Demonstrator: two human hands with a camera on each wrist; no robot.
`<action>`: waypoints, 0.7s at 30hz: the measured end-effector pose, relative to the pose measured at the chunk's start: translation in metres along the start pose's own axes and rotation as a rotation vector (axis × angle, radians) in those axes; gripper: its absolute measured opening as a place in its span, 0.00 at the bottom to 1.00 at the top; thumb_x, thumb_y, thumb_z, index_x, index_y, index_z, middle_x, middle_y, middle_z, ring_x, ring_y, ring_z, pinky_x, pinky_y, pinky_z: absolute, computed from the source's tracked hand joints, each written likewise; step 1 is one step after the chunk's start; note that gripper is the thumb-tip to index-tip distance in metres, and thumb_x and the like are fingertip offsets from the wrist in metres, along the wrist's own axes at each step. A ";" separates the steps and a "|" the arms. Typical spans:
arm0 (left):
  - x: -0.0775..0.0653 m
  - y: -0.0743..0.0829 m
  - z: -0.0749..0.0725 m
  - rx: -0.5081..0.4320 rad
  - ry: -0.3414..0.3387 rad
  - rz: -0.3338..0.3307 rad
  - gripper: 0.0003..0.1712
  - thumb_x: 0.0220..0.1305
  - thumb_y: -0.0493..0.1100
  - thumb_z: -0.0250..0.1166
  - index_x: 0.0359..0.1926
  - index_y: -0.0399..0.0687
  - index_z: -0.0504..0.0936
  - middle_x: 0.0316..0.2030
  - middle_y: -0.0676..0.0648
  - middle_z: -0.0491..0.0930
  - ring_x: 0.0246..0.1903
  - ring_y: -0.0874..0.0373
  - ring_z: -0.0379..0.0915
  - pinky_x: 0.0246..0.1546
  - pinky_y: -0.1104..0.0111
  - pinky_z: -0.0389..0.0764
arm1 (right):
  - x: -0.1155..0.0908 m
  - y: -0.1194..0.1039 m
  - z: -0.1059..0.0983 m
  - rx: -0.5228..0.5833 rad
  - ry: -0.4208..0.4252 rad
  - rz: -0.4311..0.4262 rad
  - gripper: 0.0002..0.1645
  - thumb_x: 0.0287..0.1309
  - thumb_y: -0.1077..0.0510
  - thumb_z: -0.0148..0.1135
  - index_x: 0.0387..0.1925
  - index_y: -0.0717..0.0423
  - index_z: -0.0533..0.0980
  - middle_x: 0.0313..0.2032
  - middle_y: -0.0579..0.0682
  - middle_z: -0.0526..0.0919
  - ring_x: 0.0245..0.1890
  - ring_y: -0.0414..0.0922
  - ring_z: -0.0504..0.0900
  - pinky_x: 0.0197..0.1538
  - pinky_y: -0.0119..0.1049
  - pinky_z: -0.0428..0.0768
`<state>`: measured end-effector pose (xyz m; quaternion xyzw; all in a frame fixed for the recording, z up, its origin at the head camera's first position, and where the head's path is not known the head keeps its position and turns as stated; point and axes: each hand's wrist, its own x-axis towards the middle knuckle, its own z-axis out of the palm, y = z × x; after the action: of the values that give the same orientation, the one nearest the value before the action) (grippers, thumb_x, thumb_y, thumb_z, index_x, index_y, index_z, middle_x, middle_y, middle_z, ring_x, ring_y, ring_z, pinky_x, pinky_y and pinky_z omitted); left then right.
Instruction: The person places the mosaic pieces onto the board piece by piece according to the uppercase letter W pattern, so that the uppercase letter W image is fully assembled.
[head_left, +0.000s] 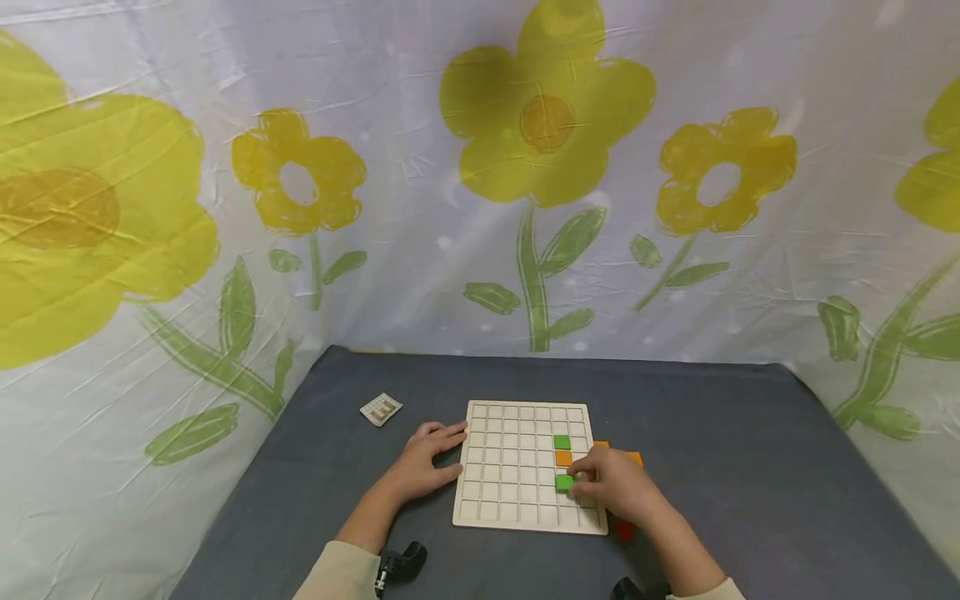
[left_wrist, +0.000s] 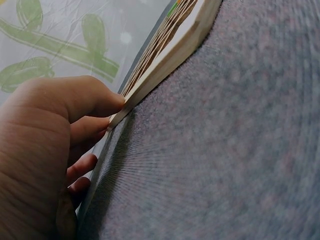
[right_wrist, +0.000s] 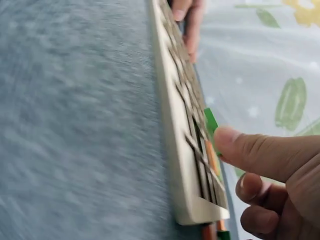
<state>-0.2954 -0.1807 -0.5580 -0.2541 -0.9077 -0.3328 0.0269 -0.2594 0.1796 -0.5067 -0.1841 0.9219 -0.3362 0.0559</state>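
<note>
Near the lower middle of the head view, a pale grid board (head_left: 517, 467) lies flat on the dark table (head_left: 720, 442), with 1 hand at each side. At its left edge, the left hand (head_left: 425, 463) rests with thumb and fingers spread apart, the tips touching the rim; the left wrist view shows the thumb against that edge too, seemingly to steady the board.

Over the right part of the grid, the right hand (head_left: 618, 483) has its thumb and fingers closed in a pinch on a green tile (head_left: 564, 483). The right wrist view shows this tile tilted against the thumb; whether it touches the board cannot be told. Just above it in the head view, in the same column, sit 2 tiles: an orange tile (head_left: 563, 458), then an upper green tile (head_left: 562, 442).

Beyond the board's right edge, 2 orange pieces (head_left: 635, 457) and a red piece (head_left: 624, 530) show, partly hidden by the right hand. Up and left of the board lies a small card (head_left: 381, 410).

The step in hand looks like setting the pinched tile in a cell. The next move seems to call for levelling it within the grid lines, then loosening the pinch without nudging the orange tile.
</note>
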 end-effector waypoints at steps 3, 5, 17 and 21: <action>0.000 0.001 0.000 -0.007 -0.003 -0.012 0.33 0.66 0.44 0.69 0.70 0.40 0.75 0.73 0.47 0.68 0.65 0.45 0.61 0.62 0.40 0.62 | 0.003 0.000 0.006 -0.058 0.014 0.024 0.12 0.51 0.59 0.79 0.40 0.52 0.90 0.28 0.40 0.76 0.26 0.39 0.71 0.29 0.35 0.70; 0.001 0.001 0.000 -0.010 -0.007 -0.022 0.33 0.67 0.44 0.69 0.70 0.41 0.75 0.73 0.48 0.68 0.66 0.45 0.61 0.62 0.40 0.61 | 0.004 0.000 0.008 -0.099 0.031 0.029 0.12 0.50 0.60 0.79 0.39 0.51 0.90 0.28 0.40 0.76 0.26 0.40 0.71 0.29 0.35 0.70; 0.000 -0.002 0.001 -0.021 -0.005 -0.014 0.33 0.67 0.44 0.69 0.70 0.40 0.75 0.74 0.48 0.67 0.67 0.45 0.60 0.62 0.40 0.61 | 0.003 -0.009 0.012 -0.213 0.084 0.060 0.07 0.54 0.58 0.78 0.34 0.42 0.91 0.25 0.38 0.74 0.21 0.38 0.67 0.24 0.34 0.67; 0.002 -0.001 0.002 -0.026 0.000 -0.012 0.33 0.67 0.44 0.69 0.70 0.41 0.75 0.74 0.48 0.68 0.67 0.44 0.60 0.62 0.39 0.61 | 0.003 -0.011 0.011 -0.245 0.096 0.082 0.06 0.54 0.58 0.78 0.33 0.42 0.91 0.27 0.38 0.77 0.23 0.37 0.69 0.25 0.35 0.70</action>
<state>-0.2971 -0.1796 -0.5599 -0.2489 -0.9048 -0.3447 0.0214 -0.2567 0.1640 -0.5085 -0.1352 0.9644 -0.2272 0.0025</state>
